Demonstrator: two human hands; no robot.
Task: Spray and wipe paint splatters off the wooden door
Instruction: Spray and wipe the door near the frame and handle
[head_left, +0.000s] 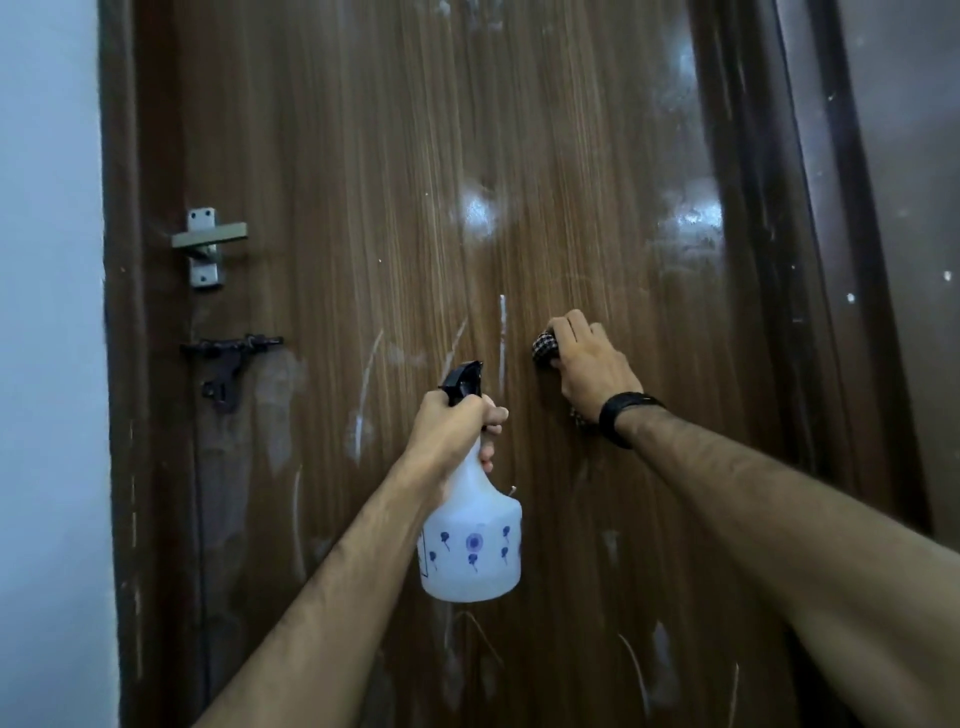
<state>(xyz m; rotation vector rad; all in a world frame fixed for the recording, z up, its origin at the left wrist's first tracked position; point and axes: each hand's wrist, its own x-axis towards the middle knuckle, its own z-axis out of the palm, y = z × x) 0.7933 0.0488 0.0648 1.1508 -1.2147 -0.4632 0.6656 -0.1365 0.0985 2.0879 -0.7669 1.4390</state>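
Glossy brown wood-grain door (395, 208), streaked with thin white paint splatters (502, 338) and chalky smears around mid-height. Left hand (452, 431) clenched round the neck of a translucent white plastic spray bottle (472, 540) with a black trigger head and blue flower prints, contents not discernible. Right hand (587, 364), black wristband (621, 415) on the wrist, gripping a bunched checkered cloth (545, 351) pressed against the door, just right of the splatters; metal lever handle (208, 244) and black latch bolt (228, 358) at the left edge.

Head-worn view, close, facing the door (415, 156)
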